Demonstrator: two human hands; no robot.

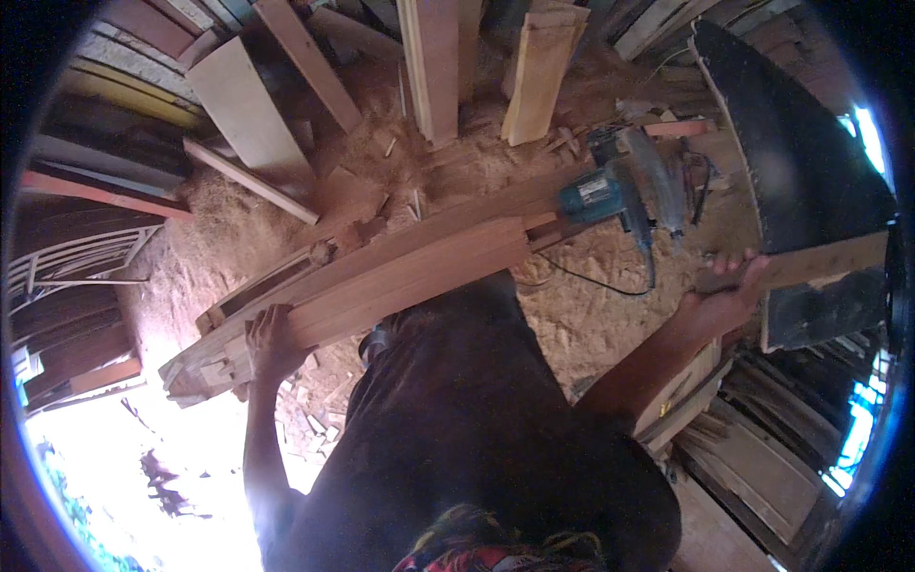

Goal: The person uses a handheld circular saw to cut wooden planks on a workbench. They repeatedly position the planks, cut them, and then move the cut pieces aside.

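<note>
Nearest in the head view: red-and-yellow patterned cloth, against dark clothing. Left hand: fingers gripping the left end of a long, reddish-brown wooden board, slanted across the front of the body. Right hand: fingers curled around the end of a narrow, flat brown wooden strip, crossing a large black panel. Near the board's right end: teal-and-grey circular saw. Around: sawdust-covered floor.
</note>
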